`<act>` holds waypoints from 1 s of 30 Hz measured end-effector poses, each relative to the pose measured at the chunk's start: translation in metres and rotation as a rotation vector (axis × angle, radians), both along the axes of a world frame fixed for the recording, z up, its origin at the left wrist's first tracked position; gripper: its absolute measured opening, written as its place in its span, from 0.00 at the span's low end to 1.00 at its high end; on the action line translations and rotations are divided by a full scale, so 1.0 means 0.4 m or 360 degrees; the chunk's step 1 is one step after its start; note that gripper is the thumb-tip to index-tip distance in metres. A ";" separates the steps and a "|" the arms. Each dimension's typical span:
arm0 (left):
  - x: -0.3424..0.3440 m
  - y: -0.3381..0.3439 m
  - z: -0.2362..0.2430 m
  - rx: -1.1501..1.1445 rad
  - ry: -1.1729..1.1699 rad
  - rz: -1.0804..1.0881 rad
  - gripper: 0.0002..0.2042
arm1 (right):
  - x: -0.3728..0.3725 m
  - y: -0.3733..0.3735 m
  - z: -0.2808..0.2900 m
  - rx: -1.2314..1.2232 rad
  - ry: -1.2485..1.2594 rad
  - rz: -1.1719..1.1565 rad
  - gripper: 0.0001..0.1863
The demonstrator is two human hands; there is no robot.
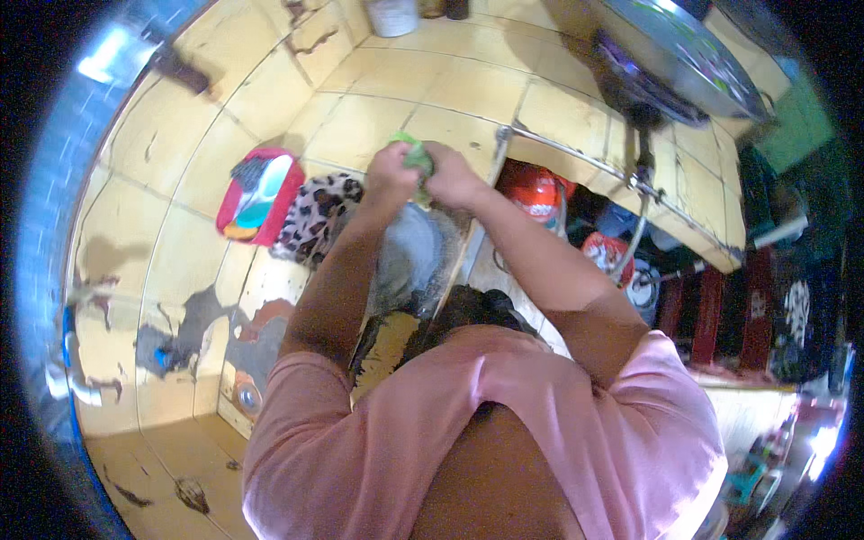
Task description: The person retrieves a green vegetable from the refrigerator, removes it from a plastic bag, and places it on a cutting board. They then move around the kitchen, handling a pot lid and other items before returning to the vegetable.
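Observation:
Both my arms reach forward over the tiled counter, and my hands meet around a crumpled, light green cloth [417,160]. My left hand [392,173] is closed on its left side. My right hand [453,178] is closed on its right side, so only a strip of green shows between the fists and above them. Below my hands is a grey-blue rounded hollow [409,252], blurred, possibly a sink or basin. Left of my forearm lies a leopard-print cloth [315,216]. Beside it a red tray [225,211] holds a dark scrubber and white and teal pieces.
At the back right a large metal pan [679,58] stands on a stove. Under the raised counter [576,126] are a red-orange container [535,191] and other vessels. A white tub [392,16] stands at the back. A pipe tap [81,387] juts out at far left.

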State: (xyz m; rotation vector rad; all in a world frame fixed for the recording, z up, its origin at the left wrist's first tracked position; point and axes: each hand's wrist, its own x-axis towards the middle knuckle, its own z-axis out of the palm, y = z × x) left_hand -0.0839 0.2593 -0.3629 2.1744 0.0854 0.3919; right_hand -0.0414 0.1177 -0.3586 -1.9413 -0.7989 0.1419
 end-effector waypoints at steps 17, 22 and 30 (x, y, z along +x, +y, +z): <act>-0.118 -0.337 0.277 0.0330 0.0459 -0.0896 0.18 | -0.240 -0.437 -0.163 0.1526 0.1157 -0.0306 0.18; -0.136 -0.323 0.412 0.0292 0.0194 -0.0598 0.21 | -0.401 -0.783 -0.212 0.0691 0.1109 -0.0995 0.21; -0.046 -0.539 0.062 -0.2296 -0.0269 0.0092 0.09 | -0.727 -1.269 -0.390 0.0920 0.1339 -0.1903 0.22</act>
